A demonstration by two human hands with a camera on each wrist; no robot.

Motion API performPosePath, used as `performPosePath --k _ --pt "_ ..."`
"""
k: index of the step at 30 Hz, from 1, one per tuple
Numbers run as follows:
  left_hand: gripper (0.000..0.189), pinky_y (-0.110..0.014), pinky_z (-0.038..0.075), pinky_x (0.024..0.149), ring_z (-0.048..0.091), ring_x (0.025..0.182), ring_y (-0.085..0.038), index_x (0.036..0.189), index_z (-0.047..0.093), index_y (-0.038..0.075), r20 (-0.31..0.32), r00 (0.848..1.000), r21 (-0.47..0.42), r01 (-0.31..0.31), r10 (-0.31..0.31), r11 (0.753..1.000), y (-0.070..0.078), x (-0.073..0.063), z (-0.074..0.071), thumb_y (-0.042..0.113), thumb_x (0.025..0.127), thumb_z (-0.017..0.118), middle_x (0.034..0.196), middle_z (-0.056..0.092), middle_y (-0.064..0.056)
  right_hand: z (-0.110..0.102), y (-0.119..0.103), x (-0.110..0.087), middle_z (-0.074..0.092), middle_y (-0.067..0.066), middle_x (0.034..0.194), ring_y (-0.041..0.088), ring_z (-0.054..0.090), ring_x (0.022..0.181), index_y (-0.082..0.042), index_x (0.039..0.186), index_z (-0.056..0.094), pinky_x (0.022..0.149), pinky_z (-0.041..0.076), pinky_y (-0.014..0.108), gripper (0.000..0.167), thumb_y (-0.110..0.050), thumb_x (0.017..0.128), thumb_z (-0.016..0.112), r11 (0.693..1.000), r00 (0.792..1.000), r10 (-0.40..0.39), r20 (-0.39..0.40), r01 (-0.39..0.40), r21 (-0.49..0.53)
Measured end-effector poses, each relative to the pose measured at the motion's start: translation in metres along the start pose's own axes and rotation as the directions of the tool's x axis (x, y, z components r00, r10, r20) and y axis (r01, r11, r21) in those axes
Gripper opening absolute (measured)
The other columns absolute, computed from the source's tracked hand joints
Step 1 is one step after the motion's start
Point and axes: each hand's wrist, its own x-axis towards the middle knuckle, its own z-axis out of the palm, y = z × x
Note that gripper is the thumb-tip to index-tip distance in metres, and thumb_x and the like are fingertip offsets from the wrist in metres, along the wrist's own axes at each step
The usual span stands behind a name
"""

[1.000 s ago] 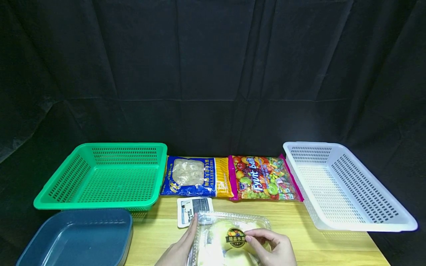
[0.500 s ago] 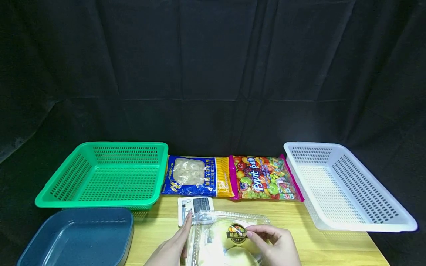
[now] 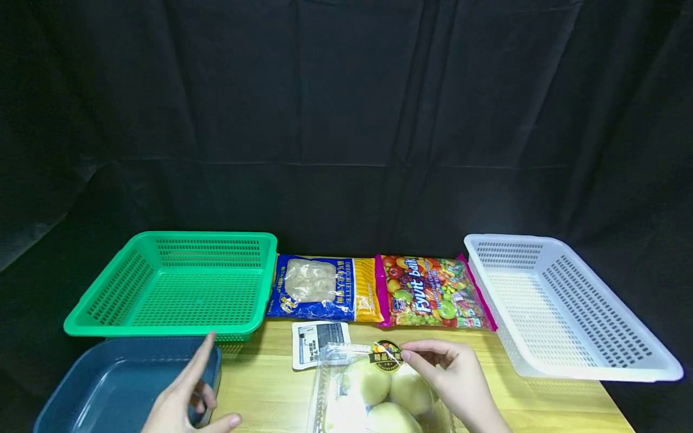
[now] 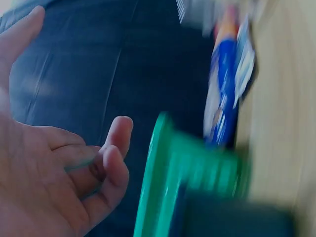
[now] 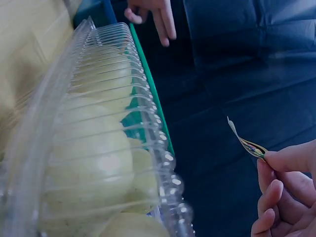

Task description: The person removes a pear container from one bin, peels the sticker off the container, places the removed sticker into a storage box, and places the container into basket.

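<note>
Between thumb and index finger, my right hand (image 3: 455, 376) pinches the edge of a round black-and-gold sticker (image 3: 386, 356) with fruit pictures on it. In the right wrist view the sticker (image 5: 249, 146) is curled and hangs clear of the lid. Under that hand in the head view lies a clear plastic clamshell box (image 3: 325, 385) holding several pale yellow round fruits (image 3: 368, 383). The box's ribbed side (image 5: 106, 69) fills the left of the right wrist view. My left hand (image 3: 181, 400) is off the box, fingers spread, beside and over the dark blue tray (image 3: 116, 385).
A green basket (image 3: 170, 331) stands behind the blue tray, a white basket (image 3: 603, 373) at the right. Between them lie a blue-and-yellow pasta bag (image 3: 325, 310) and a colourful candy bag (image 3: 433, 294). A small white packet (image 3: 319, 343) lies before the pasta bag, on the wooden table (image 3: 271, 385).
My left hand has left the box's side and moved left to the blue tray. My right hand has raised the sticker off the lid, moving it slightly farther away.
</note>
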Motion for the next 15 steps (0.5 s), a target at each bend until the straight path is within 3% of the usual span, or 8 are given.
performPosePath --k 1,3,5,7,9,12,14,15 --pt "0.129 -0.022 0.048 0.062 0.055 0.07 -0.007 0.173 0.005 0.02 -0.001 0.995 0.03 0.101 -0.101 0.994 -0.005 -0.001 -0.009 0.041 0.08 0.093 0.082 0.062 0.003 0.0 -0.001 0.001 0.081 -0.005 0.087 0.005 0.068 0.074 -0.014 0.097 0.085 0.066 0.053 0.022 0.007 -0.013 0.09 0.085 1.0 1.0 0.008 0.004 -0.008 0.004" --pt "0.126 -0.022 0.049 0.062 0.056 0.07 -0.011 0.172 -0.003 0.021 -0.035 0.968 0.068 0.251 -0.249 0.966 -0.015 -0.004 -0.026 0.045 0.087 0.087 0.096 0.066 -0.007 0.001 -0.003 0.003 0.081 -0.004 0.087 0.004 0.067 0.074 -0.014 0.097 0.085 0.066 0.053 0.022 0.008 -0.013 0.09 0.085 1.0 1.0 0.008 0.011 -0.008 0.011" --pt "0.121 -0.023 0.049 0.056 0.057 0.064 -0.013 0.172 -0.001 0.017 -0.178 0.938 0.086 0.317 -0.299 0.944 -0.03 -0.009 -0.036 0.046 0.09 0.084 0.103 0.066 -0.013 0.002 -0.005 0.005 0.082 -0.003 0.089 0.004 0.067 0.074 -0.013 0.097 0.085 0.066 0.053 0.022 0.008 -0.013 0.09 0.085 1.0 1.0 0.003 0.022 -0.004 0.02" --pt "0.114 -0.023 0.048 0.049 0.056 0.056 -0.014 0.171 0.003 0.013 -0.349 0.894 0.084 0.33 -0.283 0.94 -0.047 -0.016 -0.042 0.039 0.094 0.082 0.124 0.063 -0.022 0.003 -0.006 0.007 0.082 -0.002 0.09 0.004 0.069 0.077 -0.012 0.098 0.085 0.068 0.055 0.022 0.008 -0.012 0.09 0.085 0.999 0.999 0.0 0.038 -0.001 0.036" --pt "0.105 -0.018 0.048 0.05 0.063 0.058 -0.02 0.17 0.014 0.01 -0.534 0.803 0.051 0.342 -0.264 0.938 -0.067 -0.022 -0.043 0.03 0.094 0.083 0.138 0.06 -0.026 0.003 -0.007 0.01 0.082 -0.001 0.093 0.005 0.071 0.081 -0.011 0.099 0.085 0.072 0.057 0.021 0.009 -0.012 0.09 0.085 0.997 0.998 0.032 0.058 -0.036 0.063" --pt "0.093 -0.027 0.058 0.098 0.072 0.108 -0.038 0.168 0.024 0.007 -0.694 0.666 -0.043 0.34 -0.273 0.939 -0.099 -0.026 -0.045 0.024 0.095 0.08 0.161 0.043 -0.031 0.003 -0.008 0.014 0.082 0.002 0.098 0.006 0.074 0.088 -0.008 0.103 0.084 0.079 0.059 0.022 0.013 -0.013 0.091 0.084 0.989 0.992 0.086 0.094 -0.097 0.11" --pt "0.092 -0.046 0.033 0.128 0.046 0.146 -0.048 0.168 0.023 0.006 -0.709 0.613 -0.1 0.402 -0.349 0.91 -0.122 -0.027 -0.05 0.033 0.097 0.075 0.167 0.034 -0.029 0.002 -0.009 0.018 0.082 0.005 0.101 0.007 0.074 0.09 -0.006 0.106 0.083 0.081 0.06 0.023 0.016 -0.013 0.092 0.083 0.984 0.987 0.11 0.117 -0.125 0.13" --pt "0.095 -0.054 0.018 0.132 0.027 0.156 -0.05 0.169 0.019 0.006 -0.695 0.601 -0.124 0.442 -0.395 0.889 -0.133 -0.028 -0.052 0.038 0.098 0.073 0.169 0.029 -0.028 0.003 -0.01 0.02 0.082 0.006 0.102 0.007 0.074 0.09 -0.005 0.107 0.083 0.082 0.059 0.023 0.018 -0.014 0.092 0.083 0.983 0.986 0.11 0.125 -0.127 0.133"
